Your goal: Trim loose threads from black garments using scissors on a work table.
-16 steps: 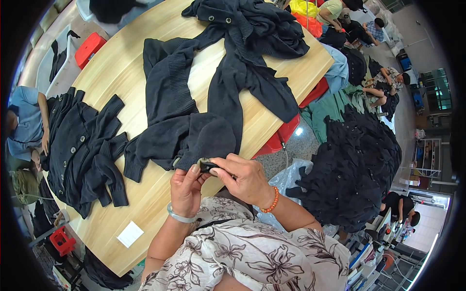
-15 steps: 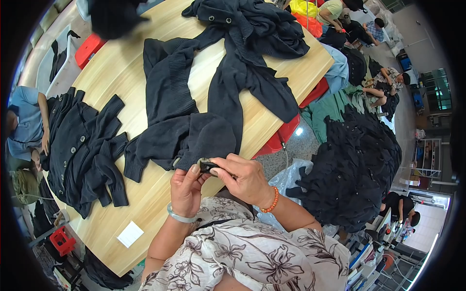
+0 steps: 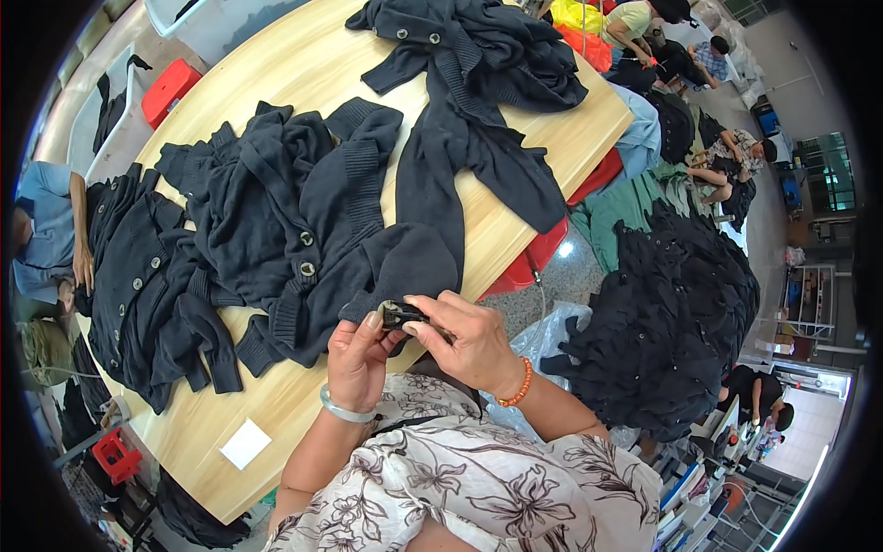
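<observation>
Your two hands meet low in the middle of the view, just above your floral blouse (image 3: 478, 478). Your left hand (image 3: 357, 354), with a pale bangle (image 3: 342, 408) on its wrist, is curled with its fingers pressed against a small dark tag (image 3: 398, 316). Your right hand (image 3: 464, 342), with an orange bead bracelet (image 3: 521, 385) on its wrist, pinches the same tag from the other side between thumb and fingertips. The tag sits between both hands, at the edge of a dark cardigan (image 3: 303, 230).

That cardigan lies crumpled on a pale wooden table (image 3: 276, 405), its light round buttons showing, and its near hem reaches your hands. To its left lies another dark cardigan (image 3: 138, 276), spread flatter, near the table's left edge. A third dark cardigan (image 3: 469, 83) lies farther off, toward the far end of the table, with one sleeve trailing down toward you. A small white paper (image 3: 246, 443) rests on bare wood near the table's near corner.

On the floor to your right is a large heap (image 3: 671, 304) of dark garments. A person in a blue top (image 3: 41, 230) sits at the table's left side. More people sit on the floor at the upper right, too small to tell what they hold.
</observation>
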`<state>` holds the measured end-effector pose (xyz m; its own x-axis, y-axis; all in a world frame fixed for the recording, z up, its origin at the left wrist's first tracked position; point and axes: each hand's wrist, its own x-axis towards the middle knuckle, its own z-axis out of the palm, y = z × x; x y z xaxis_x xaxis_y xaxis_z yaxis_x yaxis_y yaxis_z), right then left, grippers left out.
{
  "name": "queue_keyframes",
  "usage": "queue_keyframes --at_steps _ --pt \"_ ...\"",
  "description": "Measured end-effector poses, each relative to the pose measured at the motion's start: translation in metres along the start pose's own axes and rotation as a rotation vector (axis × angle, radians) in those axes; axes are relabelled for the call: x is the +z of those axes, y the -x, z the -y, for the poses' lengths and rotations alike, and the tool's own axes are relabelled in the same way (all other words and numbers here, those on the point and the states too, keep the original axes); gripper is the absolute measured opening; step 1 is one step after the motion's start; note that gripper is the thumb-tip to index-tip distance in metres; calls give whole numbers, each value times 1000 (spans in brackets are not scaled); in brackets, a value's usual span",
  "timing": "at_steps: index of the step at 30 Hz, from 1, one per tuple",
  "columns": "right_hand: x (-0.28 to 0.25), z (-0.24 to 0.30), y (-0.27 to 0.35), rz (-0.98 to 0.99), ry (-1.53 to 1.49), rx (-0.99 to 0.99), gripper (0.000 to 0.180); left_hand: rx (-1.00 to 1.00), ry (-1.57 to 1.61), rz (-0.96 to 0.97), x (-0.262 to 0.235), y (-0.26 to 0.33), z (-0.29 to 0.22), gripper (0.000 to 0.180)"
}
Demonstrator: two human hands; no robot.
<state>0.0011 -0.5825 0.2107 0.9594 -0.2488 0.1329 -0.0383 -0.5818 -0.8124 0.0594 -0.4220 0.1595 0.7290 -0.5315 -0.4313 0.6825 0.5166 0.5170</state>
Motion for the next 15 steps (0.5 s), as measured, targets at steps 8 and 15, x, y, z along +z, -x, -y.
queue_keyframes --at_steps 8,15 --pt "0 -1 1 -2 54 -28 27 -10 1 4 -1 1 0 11" --pt "1 -5 4 -49 -48 9 26 -12 21 -6 4 1 -2 12"
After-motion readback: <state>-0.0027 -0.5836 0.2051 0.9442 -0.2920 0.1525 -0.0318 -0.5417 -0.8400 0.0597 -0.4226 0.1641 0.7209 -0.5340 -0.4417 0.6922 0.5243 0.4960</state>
